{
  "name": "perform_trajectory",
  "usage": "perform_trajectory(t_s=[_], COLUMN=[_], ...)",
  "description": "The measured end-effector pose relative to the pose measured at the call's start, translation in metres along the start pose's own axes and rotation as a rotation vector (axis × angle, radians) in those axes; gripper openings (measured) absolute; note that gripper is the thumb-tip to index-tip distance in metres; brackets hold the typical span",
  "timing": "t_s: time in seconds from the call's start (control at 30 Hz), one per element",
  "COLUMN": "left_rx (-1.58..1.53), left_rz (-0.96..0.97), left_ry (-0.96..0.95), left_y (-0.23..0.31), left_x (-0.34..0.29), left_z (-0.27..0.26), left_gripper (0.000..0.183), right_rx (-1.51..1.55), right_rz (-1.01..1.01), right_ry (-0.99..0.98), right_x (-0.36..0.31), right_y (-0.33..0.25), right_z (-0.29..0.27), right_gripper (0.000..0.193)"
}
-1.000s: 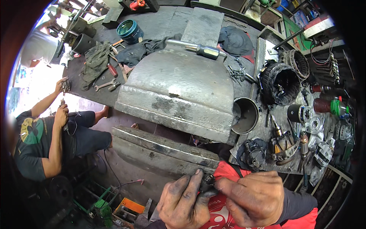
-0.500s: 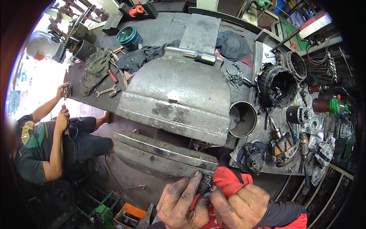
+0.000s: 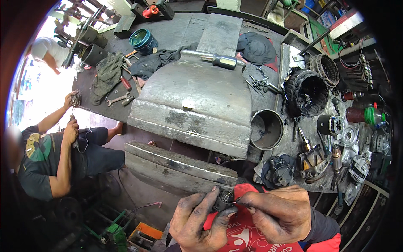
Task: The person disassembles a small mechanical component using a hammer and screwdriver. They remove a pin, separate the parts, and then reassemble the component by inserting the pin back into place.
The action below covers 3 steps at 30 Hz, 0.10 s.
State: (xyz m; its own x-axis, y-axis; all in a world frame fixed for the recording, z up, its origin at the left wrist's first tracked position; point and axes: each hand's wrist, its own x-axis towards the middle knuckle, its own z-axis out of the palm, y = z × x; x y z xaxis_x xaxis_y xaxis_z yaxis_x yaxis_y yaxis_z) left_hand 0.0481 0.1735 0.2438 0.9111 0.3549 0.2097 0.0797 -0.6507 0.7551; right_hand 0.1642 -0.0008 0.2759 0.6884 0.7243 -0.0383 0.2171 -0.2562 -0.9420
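My left hand [image 3: 199, 224] grips a small dark cylindrical metal part [image 3: 223, 200] with a shiny ringed end, between thumb and fingers. Close beside it on the right, my right hand [image 3: 279, 212] is closed in a pinch. A thin bright sliver, perhaps a pin or wire [image 3: 233, 203], shows at its fingertips and points toward the part; most of it is hidden. Both hands are held low in front of a red garment [image 3: 247, 233]. Just beyond them is the lower jaw [image 3: 180, 168] of a large worn metal vise [image 3: 193, 96].
A screwdriver [image 3: 224, 61] lies on top of the vise. To the right, a bench holds a round stator [image 3: 306, 92], a metal cylinder [image 3: 267, 129] and several motor parts. A wrench [image 3: 118, 99] and rags lie at left. Another person [image 3: 54, 155] works at the far left.
My right hand has drawn slightly right, away from the part, and the thin bright piece now shows at its fingertips. My left hand keeps hold of the part.
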Motion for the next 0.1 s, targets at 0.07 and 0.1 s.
perform_trajectory(t_s=[0.07,0.1], left_rx=[0.013,0.017], left_rz=[-0.011,-0.020], left_ry=[-0.006,-0.009], left_y=[0.0017,0.0036], left_x=[0.0006,0.0003], left_z=[-0.0008,-0.0012], left_gripper=[0.041,0.041], right_rx=[0.014,0.020], right_rz=[-0.015,-0.022], right_ry=[-0.019,-0.030], right_x=[0.0024,0.0035], right_y=[0.0005,0.0007], right_z=[-0.0017,-0.0020], right_gripper=[0.031,0.031])
